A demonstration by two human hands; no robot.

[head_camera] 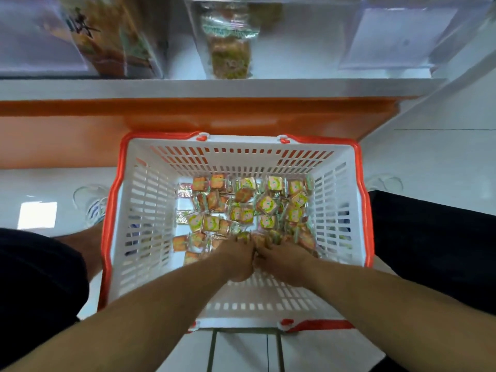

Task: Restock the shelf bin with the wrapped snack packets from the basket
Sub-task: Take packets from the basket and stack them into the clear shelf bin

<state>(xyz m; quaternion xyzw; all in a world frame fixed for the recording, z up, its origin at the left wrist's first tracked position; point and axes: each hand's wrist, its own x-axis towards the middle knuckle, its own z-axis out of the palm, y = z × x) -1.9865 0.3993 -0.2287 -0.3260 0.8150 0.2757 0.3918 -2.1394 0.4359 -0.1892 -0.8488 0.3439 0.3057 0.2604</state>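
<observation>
A white slotted basket (145, 210) with an orange rim stands on a pale, glossy tiled floor (429, 157), pushed up against the orange base panel (80, 135) of a shelving unit. The floor shows a bright square reflection at the left and thin grout lines at the right. Above the orange base runs a white shelf (214, 87), and on it stand clear plastic bins: the middle shelf bin (281, 49) holds a few packets at its left side, the bin to the left (112, 36) holds larger printed bags, and the one to the right (402, 36) looks see-through, its contents impossible to make out through the blur.

The wrapped snack packets (265, 205) lie loose in a scattered layer across the bottom of the basket, small squares in orange and yellow-green wrappers, thickest toward the right and near side.

Both arms reach down into the basket from the near edge. The left hand (236, 256) and the right hand (281, 260) meet side by side, touching each other, with fingers curled down into the near packets. The fingertips are buried among the wrappers, so which packets are held I cannot tell.

Dark-clothed knees (429, 251) flank the basket on both sides, and a white shoe (92, 208) sits on the floor at its left.
</observation>
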